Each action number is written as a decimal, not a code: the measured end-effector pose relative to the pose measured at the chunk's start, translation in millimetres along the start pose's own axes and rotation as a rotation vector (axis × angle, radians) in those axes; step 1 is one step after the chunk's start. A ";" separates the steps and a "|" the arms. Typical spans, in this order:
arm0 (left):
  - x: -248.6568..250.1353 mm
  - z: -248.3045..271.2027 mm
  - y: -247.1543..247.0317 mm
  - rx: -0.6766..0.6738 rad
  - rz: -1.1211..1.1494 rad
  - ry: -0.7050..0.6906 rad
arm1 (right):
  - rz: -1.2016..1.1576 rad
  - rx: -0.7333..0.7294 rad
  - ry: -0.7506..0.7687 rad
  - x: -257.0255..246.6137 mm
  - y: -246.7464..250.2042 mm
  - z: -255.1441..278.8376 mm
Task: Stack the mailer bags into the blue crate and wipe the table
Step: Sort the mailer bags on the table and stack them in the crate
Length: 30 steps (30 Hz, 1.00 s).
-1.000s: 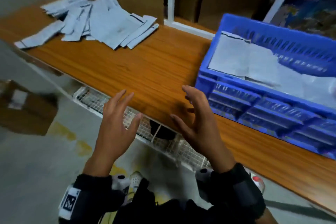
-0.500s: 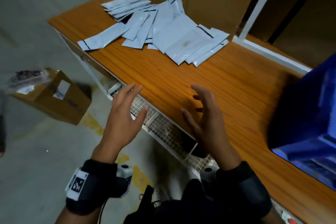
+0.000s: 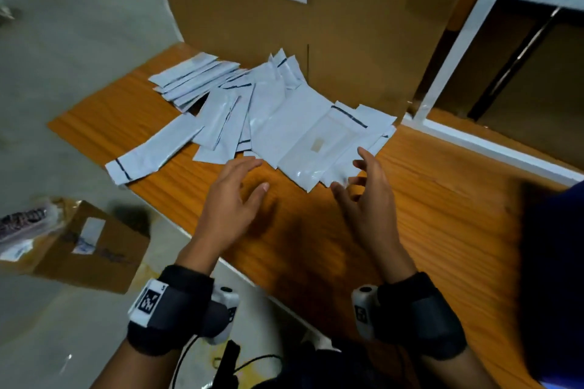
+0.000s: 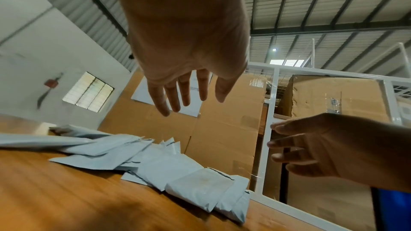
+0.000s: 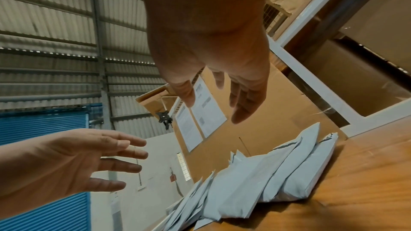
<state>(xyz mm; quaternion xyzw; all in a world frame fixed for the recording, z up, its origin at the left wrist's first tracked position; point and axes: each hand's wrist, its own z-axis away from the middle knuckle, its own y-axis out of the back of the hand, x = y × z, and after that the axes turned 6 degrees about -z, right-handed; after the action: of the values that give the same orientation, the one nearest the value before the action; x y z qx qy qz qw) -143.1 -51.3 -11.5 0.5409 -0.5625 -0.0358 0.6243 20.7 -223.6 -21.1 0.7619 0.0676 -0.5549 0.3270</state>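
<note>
A loose pile of pale grey mailer bags point(image 3: 278, 123) lies spread on the wooden table point(image 3: 442, 215) against a cardboard wall. My left hand point(image 3: 234, 199) hovers open just short of the pile's near edge, fingers straight. My right hand point(image 3: 363, 189) is open too, its fingertips at the nearest bag's corner; whether they touch it I cannot tell. Both hands hold nothing. The left wrist view shows the mailer bags point(image 4: 177, 168) below the left hand point(image 4: 184, 90); in the right wrist view the mailer bags point(image 5: 266, 182) lie ahead of the right hand point(image 5: 222, 97). The blue crate point(image 3: 556, 294) shows blurred at the right edge.
A tall cardboard box point(image 3: 316, 25) with paper sheets stuck on it stands behind the pile. A white metal frame point(image 3: 467, 41) rises at the back right. An open cardboard box point(image 3: 79, 249) sits on the floor to the left, beyond the table's left edge.
The view has swung left from the crate to the pile. Both open hands have moved forward over the table, up to the near edge of the bags.
</note>
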 end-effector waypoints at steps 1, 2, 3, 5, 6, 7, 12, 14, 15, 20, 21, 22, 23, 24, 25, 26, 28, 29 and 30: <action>0.4 -16.1 -5.0 -0.011 0.049 0.010 | 0.001 0.009 -0.010 4.1 -1.5 -11.0; 1.1 -31.5 -11.1 -0.024 0.105 0.035 | 0.009 0.019 -0.015 8.2 -2.8 -21.4; 2.0 -46.4 -17.5 -0.040 0.157 0.065 | 0.026 0.033 -0.012 12.7 -4.1 -31.8; 1.3 -73.4 -31.0 -0.077 0.218 0.103 | 0.082 0.054 -0.003 22.9 -7.6 -48.9; 0.3 -86.5 -37.8 -0.093 0.232 0.106 | 0.105 0.058 -0.008 28.2 -9.9 -55.6; -1.0 -99.8 -44.7 -0.107 0.246 0.104 | 0.113 0.059 -0.019 33.6 -12.7 -61.7; -15.5 -171.0 -86.4 -0.236 0.132 0.156 | 0.141 0.063 -0.141 53.6 -24.6 -95.6; -22.7 -190.5 -101.3 -0.293 0.048 0.168 | 0.145 0.067 -0.216 57.7 -27.8 -109.1; -24.3 -197.6 -107.7 -0.318 0.001 0.169 | 0.151 0.064 -0.254 57.3 -28.8 -115.2; -22.2 -217.4 -130.4 -0.463 -0.219 0.245 | 0.123 -0.013 -0.410 57.0 -41.8 -127.2; -20.2 -218.5 -133.9 -0.485 -0.267 0.239 | 0.131 -0.005 -0.423 56.3 -45.3 -126.4; -18.6 -218.6 -136.9 -0.494 -0.306 0.229 | 0.148 -0.001 -0.433 53.3 -48.5 -125.2; -16.7 -218.6 -138.1 -0.485 -0.332 0.219 | 0.166 0.001 -0.432 51.1 -51.6 -123.9; -17.6 -219.2 -139.8 -0.475 -0.341 0.206 | 0.190 -0.003 -0.440 49.3 -54.1 -122.9; -19.1 -220.5 -140.4 -0.471 -0.336 0.187 | 0.216 -0.009 -0.444 46.1 -56.2 -121.8; -22.8 -222.2 -140.4 -0.476 -0.323 0.160 | 0.250 -0.016 -0.453 44.3 -58.3 -121.2; -34.1 -227.2 -140.9 -0.518 -0.258 0.088 | 0.287 -0.010 -0.477 44.4 -62.4 -121.0; -39.8 -229.0 -140.2 -0.546 -0.196 0.062 | 0.285 0.000 -0.489 44.8 -64.3 -120.9; -44.1 -230.2 -138.3 -0.564 -0.122 0.043 | 0.283 0.007 -0.507 45.7 -65.6 -120.8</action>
<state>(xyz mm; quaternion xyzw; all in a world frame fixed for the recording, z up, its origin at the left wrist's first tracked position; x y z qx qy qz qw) 89.4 66.7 -89.5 0.3792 -0.4836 -0.2168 0.7585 104.0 -115.3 -69.0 0.6020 -0.1251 -0.6767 0.4049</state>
